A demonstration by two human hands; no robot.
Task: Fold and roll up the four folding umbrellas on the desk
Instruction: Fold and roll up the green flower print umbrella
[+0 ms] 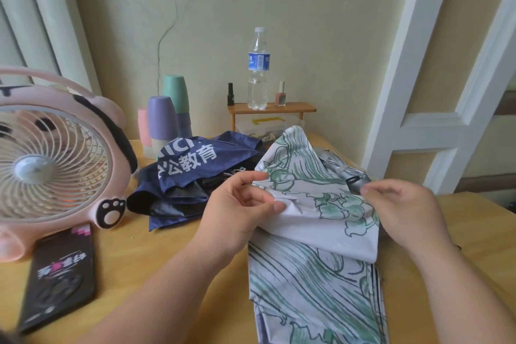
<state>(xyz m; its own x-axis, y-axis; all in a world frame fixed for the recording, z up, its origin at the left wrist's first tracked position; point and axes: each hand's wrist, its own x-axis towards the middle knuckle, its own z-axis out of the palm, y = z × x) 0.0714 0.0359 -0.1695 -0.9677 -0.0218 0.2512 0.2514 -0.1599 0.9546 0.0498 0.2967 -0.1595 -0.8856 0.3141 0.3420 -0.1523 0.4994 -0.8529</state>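
A white umbrella (pixel 312 234) printed with green leaves and lines lies loose along the desk's right side, running from the near edge to the back. My left hand (pixel 237 209) pinches a fold of its fabric between thumb and fingers. My right hand (pixel 402 209) holds the fabric's right edge with curled fingers. To the left, a navy blue umbrella (pixel 190 173) with white lettering lies crumpled and unfolded. A silver-grey umbrella (pixel 346 173) peeks out behind the white one, mostly hidden.
A pink desk fan (pixel 55 165) stands at the left, a dark box (pixel 58 276) in front of it. Stacked cups (pixel 164 120), a small wooden shelf (pixel 272 107) with a water bottle (pixel 258 70) and two small bottles sit at the back. Wooden desk (pixel 167 254).
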